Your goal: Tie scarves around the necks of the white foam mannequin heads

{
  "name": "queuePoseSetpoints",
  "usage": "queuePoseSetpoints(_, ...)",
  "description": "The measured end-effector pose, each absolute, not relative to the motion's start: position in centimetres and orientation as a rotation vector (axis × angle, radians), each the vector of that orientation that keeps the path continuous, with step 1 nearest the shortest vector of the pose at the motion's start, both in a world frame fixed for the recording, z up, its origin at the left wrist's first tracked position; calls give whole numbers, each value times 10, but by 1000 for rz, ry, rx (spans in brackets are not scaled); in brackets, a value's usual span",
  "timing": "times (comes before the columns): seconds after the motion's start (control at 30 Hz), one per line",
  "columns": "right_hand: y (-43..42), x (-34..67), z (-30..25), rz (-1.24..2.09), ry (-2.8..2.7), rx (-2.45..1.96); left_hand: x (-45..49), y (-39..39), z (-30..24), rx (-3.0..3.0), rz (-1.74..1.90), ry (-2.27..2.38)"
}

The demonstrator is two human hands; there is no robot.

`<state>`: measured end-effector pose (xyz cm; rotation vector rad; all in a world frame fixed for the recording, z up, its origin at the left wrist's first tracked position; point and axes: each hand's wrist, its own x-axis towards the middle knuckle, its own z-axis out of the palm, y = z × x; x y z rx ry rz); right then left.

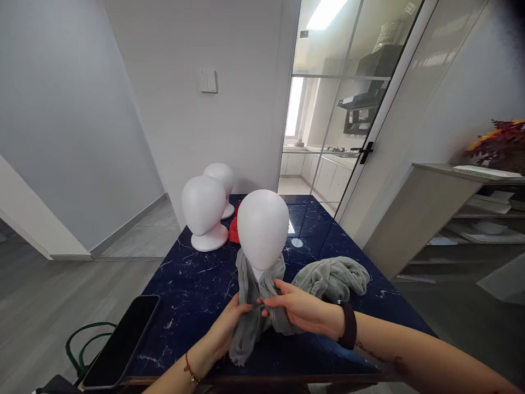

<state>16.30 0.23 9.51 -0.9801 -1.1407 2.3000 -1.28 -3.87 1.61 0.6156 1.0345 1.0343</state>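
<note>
A white foam mannequin head (263, 229) stands near the front of a dark blue marble table (184, 290). A grey scarf (251, 284) is wrapped round its neck, the ends hanging down in front. My left hand (229, 325) is closed on the hanging scarf end from the left. My right hand (297, 310), with a black band on the wrist, pinches the scarf at the crossing just below the neck.
Two more white mannequin heads (204, 210) (221, 180) stand at the back left, with a red cloth (234, 230) beside them. Another grey scarf (334, 278) lies bunched at the right. A black phone (123, 339) lies on the front left corner. A shelf unit (451, 213) stands right.
</note>
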Motion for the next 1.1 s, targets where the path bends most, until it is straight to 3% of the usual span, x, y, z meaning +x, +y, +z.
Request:
queuePoseSetpoints(0.27,-12,150,88,2113,-1482,-931,-11,-53,1,1480,1016,1224)
queuePoseSetpoints(0.77,-3,156,80,1602,-1861,-1152,-1,-49,7,1491,987,983)
queuePoseSetpoints(1.1,-6,155,83,1732,-1759,-1106,-17,-50,26,1907,925,1251)
